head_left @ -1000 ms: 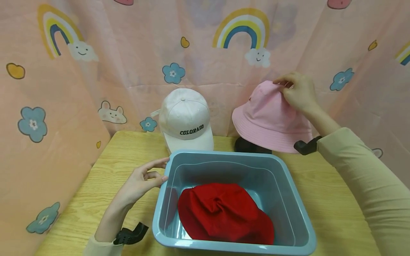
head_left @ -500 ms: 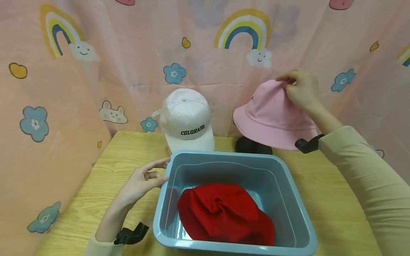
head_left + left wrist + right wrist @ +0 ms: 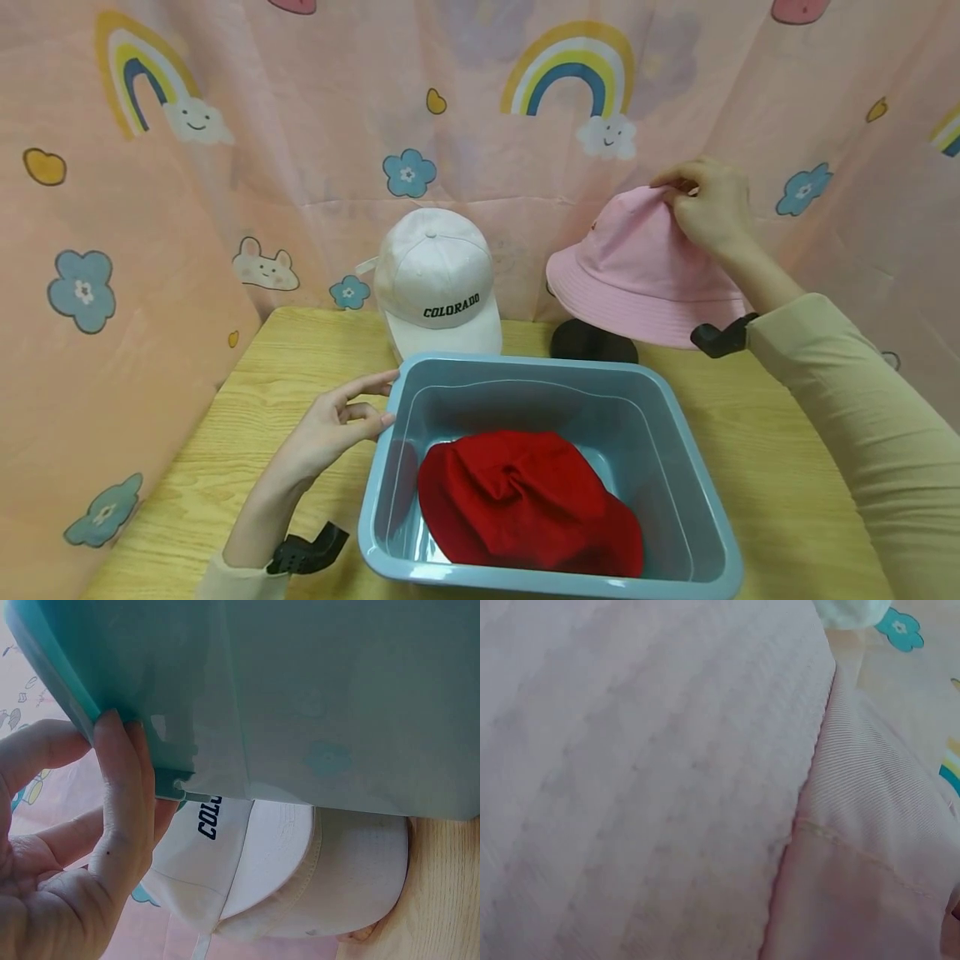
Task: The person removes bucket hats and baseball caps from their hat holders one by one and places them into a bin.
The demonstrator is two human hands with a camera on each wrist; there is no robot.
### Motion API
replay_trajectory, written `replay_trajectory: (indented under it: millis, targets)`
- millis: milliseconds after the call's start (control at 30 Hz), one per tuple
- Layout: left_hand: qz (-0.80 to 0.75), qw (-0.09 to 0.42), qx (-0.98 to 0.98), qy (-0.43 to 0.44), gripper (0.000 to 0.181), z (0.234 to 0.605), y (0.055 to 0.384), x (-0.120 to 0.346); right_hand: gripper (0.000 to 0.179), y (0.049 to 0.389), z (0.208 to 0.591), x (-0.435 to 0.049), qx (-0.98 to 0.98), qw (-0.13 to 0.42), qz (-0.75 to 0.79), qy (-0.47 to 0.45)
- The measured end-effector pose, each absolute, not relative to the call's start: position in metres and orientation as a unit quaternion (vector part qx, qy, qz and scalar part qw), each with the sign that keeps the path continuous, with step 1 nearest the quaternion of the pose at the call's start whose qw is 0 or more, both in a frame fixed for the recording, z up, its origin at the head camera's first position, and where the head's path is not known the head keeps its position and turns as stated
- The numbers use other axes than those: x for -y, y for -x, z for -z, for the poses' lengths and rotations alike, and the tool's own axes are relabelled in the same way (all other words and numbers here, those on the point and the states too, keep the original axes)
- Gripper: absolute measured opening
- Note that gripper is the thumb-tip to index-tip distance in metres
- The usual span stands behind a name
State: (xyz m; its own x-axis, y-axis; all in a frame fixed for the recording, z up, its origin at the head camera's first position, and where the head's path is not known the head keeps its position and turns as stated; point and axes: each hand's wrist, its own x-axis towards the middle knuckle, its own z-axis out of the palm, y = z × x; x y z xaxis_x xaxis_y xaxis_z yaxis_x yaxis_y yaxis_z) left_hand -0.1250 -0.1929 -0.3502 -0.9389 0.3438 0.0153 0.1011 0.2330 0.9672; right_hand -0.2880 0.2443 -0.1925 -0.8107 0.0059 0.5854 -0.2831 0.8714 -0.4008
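Note:
A pink bucket hat [image 3: 637, 258] hangs tilted at the back right, its crown pinched between the thumb and fingers of my right hand [image 3: 712, 204]. Its brim fills most of the right wrist view, where the stitching [image 3: 832, 832] shows close up. Below the brim is a round black base [image 3: 592, 342]; whatever rises from it is hidden. My left hand [image 3: 330, 425] holds the left rim of a blue-grey plastic tub [image 3: 525, 360] by thumb and fingers. The left wrist view shows those fingers [image 3: 116, 772] at the rim. A crumpled red hat [image 3: 525, 500] lies inside the tub.
A white baseball cap [image 3: 435, 275] marked COLORADO stands just behind the tub's left back corner. The wooden tabletop [image 3: 255, 392] surrounds the tub. A pink patterned curtain [image 3: 300, 125] closes off the back and sides.
My right hand has raised the pink bucket hat slightly and shifted it a little right, uncovering more of the black base. The left hand, tub and red hat stay put.

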Motion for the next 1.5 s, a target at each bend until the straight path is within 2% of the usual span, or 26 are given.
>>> replay_trajectory:
  millis: [267, 500, 967, 1200, 1500]
  targets:
    - [-0.608, 0.107, -0.773, -0.146, 0.056, 0.351, 0.125, 0.19, 0.026, 0.287, 0.19, -0.253, 0.899, 0.34, -0.268, -0.064]
    - [-0.604, 0.103, -0.777, -0.143, 0.055, 0.35, 0.125, 0.193, 0.022, 0.276, 0.166, -0.252, 0.856, 0.39, -0.328, -0.084]
    - [-0.607, 0.105, -0.775, -0.139, 0.056, 0.349, 0.125, 0.193, 0.018, 0.258, 0.164, -0.253, 0.854, 0.388, -0.332, -0.1]
    - [-0.606, 0.103, -0.776, -0.143, 0.055, 0.349, 0.125, 0.193, 0.017, 0.241, 0.162, -0.252, 0.855, 0.388, -0.315, -0.139]
    - [-0.609, 0.106, -0.773, -0.142, 0.056, 0.349, 0.125, 0.192, 0.018, 0.225, 0.155, -0.251, 0.865, 0.355, -0.31, -0.17]
